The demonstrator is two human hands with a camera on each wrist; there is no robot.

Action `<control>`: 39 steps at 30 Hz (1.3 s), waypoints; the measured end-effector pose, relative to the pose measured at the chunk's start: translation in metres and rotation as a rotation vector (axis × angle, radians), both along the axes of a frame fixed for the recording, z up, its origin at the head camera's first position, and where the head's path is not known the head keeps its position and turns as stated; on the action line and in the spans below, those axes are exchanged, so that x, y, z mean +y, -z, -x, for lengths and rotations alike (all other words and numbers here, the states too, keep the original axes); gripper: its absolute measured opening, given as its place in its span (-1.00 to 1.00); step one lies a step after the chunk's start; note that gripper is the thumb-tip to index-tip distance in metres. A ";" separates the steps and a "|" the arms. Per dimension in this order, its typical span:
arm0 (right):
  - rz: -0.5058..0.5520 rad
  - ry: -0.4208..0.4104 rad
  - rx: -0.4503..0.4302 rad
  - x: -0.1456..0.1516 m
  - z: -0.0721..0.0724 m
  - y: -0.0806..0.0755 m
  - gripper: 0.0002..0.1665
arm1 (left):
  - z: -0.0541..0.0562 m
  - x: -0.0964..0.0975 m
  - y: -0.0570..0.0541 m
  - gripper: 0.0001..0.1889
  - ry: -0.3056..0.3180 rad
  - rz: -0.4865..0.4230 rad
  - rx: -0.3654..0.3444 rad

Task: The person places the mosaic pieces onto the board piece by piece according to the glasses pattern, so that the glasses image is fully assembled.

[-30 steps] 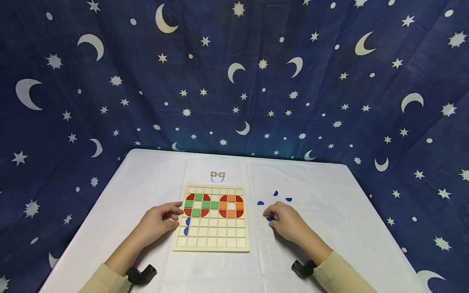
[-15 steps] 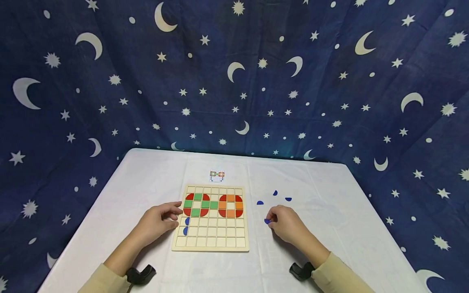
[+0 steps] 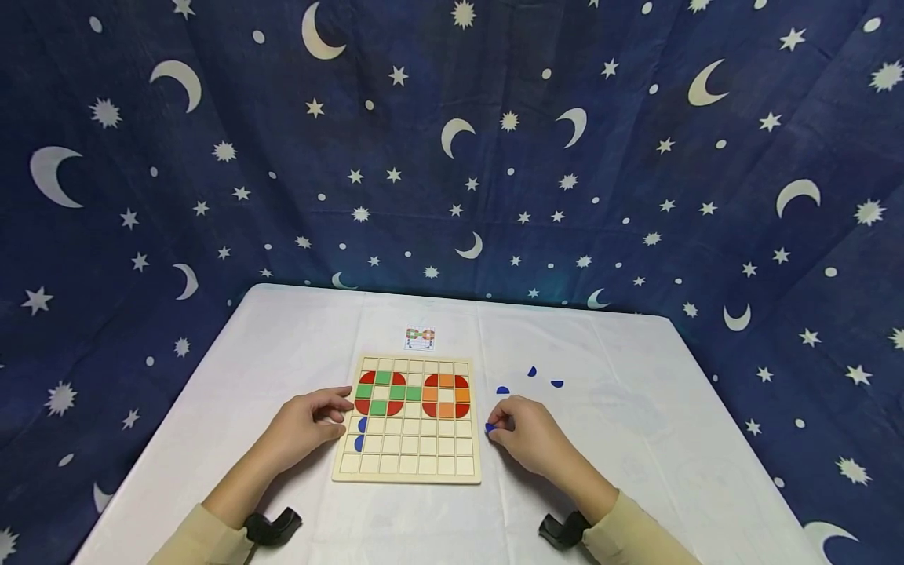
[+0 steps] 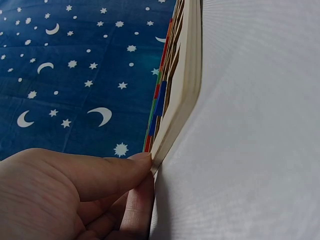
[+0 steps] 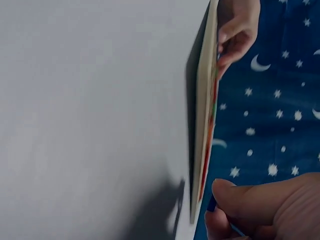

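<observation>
- While my left hand [image 3: 308, 428] rests at the left edge of the wooden grid board [image 3: 408, 468], its curled fingers [image 4: 131, 167] touch the board's rim and close on nothing I can see.
- My right hand [image 3: 526, 434] sits just beside the board's right edge, thumb and fingertip pinched together on a small blue piece [image 3: 490, 428].
- On the board, red and green tiles [image 3: 382, 394] form a ring at the upper left, and red and orange tiles [image 3: 446, 396] form a ring beside it.
- Two blue pieces [image 3: 361, 434] already lie in the board's left column, below the red and green ring and close to my left fingers.
- Three more loose blue pieces [image 3: 531, 372] lie apart on the white bench [image 3: 636, 439], beyond my right hand.
- Past the board's far edge, a small pattern card [image 3: 420, 338] lies flat on the bench.
- From the right wrist view, the held piece shows only as a blue sliver under my thumb, near the board's side.
</observation>
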State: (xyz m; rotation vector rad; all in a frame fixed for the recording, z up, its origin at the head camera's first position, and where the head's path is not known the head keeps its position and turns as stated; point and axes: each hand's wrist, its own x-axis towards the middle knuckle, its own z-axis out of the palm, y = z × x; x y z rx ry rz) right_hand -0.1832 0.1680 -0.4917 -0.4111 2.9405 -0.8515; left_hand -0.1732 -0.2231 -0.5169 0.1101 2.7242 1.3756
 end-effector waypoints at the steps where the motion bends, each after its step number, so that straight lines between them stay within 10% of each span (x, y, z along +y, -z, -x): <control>1: 0.012 -0.014 -0.006 -0.004 -0.002 -0.001 -0.76 | 0.000 0.000 0.000 -0.70 0.000 0.000 0.000; 19: 0.097 -0.241 -0.050 -0.095 -0.018 -0.005 -0.79 | 0.001 0.001 0.000 -0.71 0.000 -0.003 0.001; 39: 0.034 -0.309 0.001 -0.154 -0.020 0.004 -0.79 | 0.001 0.000 0.000 -0.71 0.005 0.002 0.010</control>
